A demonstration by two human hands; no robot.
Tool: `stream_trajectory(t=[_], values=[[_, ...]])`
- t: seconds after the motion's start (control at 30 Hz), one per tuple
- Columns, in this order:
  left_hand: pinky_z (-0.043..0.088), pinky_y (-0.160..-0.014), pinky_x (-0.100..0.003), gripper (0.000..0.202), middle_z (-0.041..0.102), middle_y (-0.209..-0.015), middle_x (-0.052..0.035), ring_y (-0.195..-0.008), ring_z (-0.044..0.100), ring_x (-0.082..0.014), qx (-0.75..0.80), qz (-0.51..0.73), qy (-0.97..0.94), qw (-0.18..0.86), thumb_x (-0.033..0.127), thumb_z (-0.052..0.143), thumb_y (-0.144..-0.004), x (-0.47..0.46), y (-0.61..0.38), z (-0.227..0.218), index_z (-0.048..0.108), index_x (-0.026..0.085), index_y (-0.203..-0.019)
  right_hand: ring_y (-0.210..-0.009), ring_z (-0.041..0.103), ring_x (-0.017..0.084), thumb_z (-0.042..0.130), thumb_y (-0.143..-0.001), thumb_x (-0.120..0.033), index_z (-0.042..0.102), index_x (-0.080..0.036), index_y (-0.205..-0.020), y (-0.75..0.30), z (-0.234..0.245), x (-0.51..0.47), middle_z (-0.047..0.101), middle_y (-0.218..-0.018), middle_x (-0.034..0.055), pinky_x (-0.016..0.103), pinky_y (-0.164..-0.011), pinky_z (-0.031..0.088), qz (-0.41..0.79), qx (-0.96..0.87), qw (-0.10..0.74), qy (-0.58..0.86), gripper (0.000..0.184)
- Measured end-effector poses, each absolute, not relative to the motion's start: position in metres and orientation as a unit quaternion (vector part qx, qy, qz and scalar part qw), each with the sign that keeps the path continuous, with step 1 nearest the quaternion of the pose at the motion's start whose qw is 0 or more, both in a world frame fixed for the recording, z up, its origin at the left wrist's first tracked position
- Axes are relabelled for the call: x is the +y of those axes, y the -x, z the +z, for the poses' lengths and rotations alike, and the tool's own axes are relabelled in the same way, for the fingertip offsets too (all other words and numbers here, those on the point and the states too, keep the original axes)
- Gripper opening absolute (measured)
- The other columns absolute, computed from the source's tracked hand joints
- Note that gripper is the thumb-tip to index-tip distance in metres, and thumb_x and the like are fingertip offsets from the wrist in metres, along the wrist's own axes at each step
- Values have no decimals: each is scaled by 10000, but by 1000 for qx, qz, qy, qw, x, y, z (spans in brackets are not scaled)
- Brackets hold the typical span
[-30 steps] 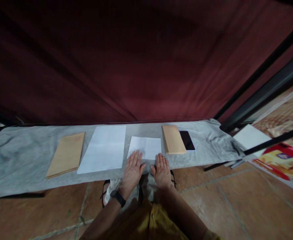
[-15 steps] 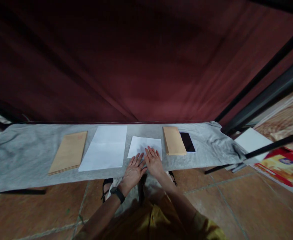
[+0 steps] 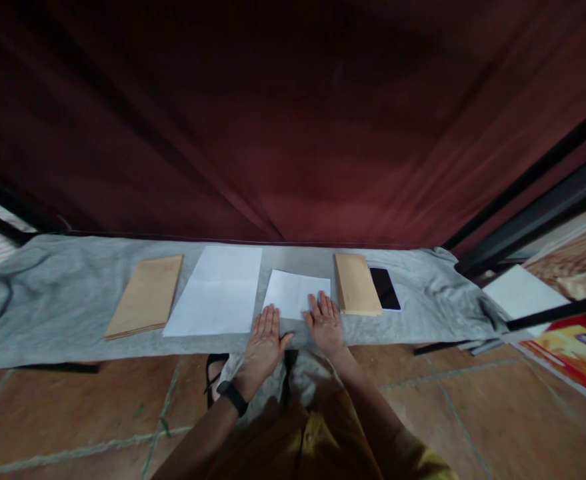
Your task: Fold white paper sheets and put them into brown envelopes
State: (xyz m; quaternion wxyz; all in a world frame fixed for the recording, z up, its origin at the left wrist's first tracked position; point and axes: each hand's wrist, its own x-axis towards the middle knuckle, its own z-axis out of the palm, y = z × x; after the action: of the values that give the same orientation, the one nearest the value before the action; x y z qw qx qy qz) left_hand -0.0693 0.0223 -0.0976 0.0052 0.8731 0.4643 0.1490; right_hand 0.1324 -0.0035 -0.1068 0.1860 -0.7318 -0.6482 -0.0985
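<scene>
A folded white sheet of paper [image 3: 293, 290] lies on the grey cloth in front of me. My left hand [image 3: 265, 340] rests flat at its lower left corner, fingers straight and thumb out. At its lower right part my right hand [image 3: 325, 327] lies flat, fingers spread, fingertips on the paper. Neither hand grips anything. Left of the folded sheet is a stack of larger white paper [image 3: 217, 291]. Just beyond my right hand lies a stack of small brown envelopes [image 3: 357, 285].
Larger brown envelopes [image 3: 145, 297] lie at the left on the grey cloth [image 3: 63, 287]. A phone [image 3: 385, 289] touches the small envelopes. A dark red curtain [image 3: 273, 133] hangs behind the table. At the right are a black metal bar [image 3: 563, 310] and a red and yellow box [image 3: 577, 350].
My hands were together over the lower middle of the folded sheet. They have moved apart, the left to the left corner and the right to the right side. The view has shifted slightly.
</scene>
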Motion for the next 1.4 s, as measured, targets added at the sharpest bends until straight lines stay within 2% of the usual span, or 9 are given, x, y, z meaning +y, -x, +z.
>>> stream_trajectory(t=[0.13, 0.23, 0.37, 0.53, 0.67, 0.8, 0.97, 1.2, 1.4], values=[[353, -1186, -537, 640, 444, -1557, -270, -1480, 394, -369, 480, 99, -871, 36, 451, 479, -991, 30, 61, -82, 472, 40, -1481, -1472, 395, 331, 463, -1053, -368, 411, -164, -1559, -133, -110, -5, 356, -1626, 207, 534, -1167, 332, -103, -648, 197, 728, 548], [319, -1212, -528, 473, 485, -1555, -192, -1491, 386, -327, 424, 91, -899, 55, 300, 463, -993, 42, 53, -70, 562, 129, -1423, -1463, 409, 333, 446, -1060, -386, 428, -155, -1549, -132, -110, -4, 365, -1618, 218, 530, -1165, 331, -101, -645, 196, 732, 542], [326, -1203, -559, 465, 516, -1548, -123, -1467, 428, -292, 383, 66, -919, 62, 196, 416, -984, 55, 45, -61, 570, 204, -1423, -1456, 421, 330, 429, -1065, -403, 448, -153, -1537, -131, -108, -3, 386, -1605, 223, 524, -1163, 333, -98, -643, 196, 734, 535], [374, -1180, -485, 479, 525, -1540, -127, -1434, 477, -250, 355, 47, -931, 72, 178, 412, -983, 60, 40, -56, 545, 185, -1443, -1457, 426, 327, 450, -1056, -395, 448, -164, -1540, -131, -105, -4, 389, -1606, 209, 537, -1178, 315, -90, -641, 199, 736, 536], [383, -1177, -454, 463, 551, -1518, -122, -1417, 500, -235, 356, 66, -930, 67, 196, 452, -978, 63, 44, -59, 560, 196, -1428, -1481, 388, 338, 501, -1032, -440, 448, -191, -1541, -132, -99, -8, 371, -1622, 188, 579, -1206, 249, -80, -652, 191, 729, 569], [427, -1141, -431, 479, 578, -1492, -123, -1390, 529, -250, 364, 76, -927, 47, 120, 437, -945, 69, 50, -66, 594, 194, -1392, -1495, 367, 319, 532, -1012, -465, 458, -270, -1534, -132, -94, -16, 366, -1640, 114, 591, -1235, 172, -57, -696, 179, 693, 562], [466, -1104, -464, 598, 589, -1478, -121, -1369, 550, -273, 362, 50, -931, 27, 3, 386, -867, 73, 51, -69, 610, 220, -1378, -1473, 408, 280, 514, -1025, -411, 478, -290, -1517, -129, -90, -22, 429, -1609, 84, 547, -1235, 211, -24, -708, 163, 687, 508], [460, -1081, -493, 541, 630, -1374, -237, -1285, 609, -324, 365, 38, -930, 12, -6, 402, -864, 71, 37, -54, 637, 109, -1337, -1472, 412, 288, 518, -1016, -403, 503, -266, -1499, -124, -87, -20, 433, -1605, 83, 548, -1232, 228, 0, -691, 165, 704, 502], [494, -1026, -455, 407, 731, -1116, -167, -1091, 682, -291, 362, 41, -931, -15, 0, 411, -885, 62, 41, -29, 718, 135, -1116, -1395, 511, 268, 501, -1006, -270, 532, -287, -1470, -114, -68, -12, 527, -1540, 63, 546, -1233, 243, -7, -682, 179, 709, 465]])
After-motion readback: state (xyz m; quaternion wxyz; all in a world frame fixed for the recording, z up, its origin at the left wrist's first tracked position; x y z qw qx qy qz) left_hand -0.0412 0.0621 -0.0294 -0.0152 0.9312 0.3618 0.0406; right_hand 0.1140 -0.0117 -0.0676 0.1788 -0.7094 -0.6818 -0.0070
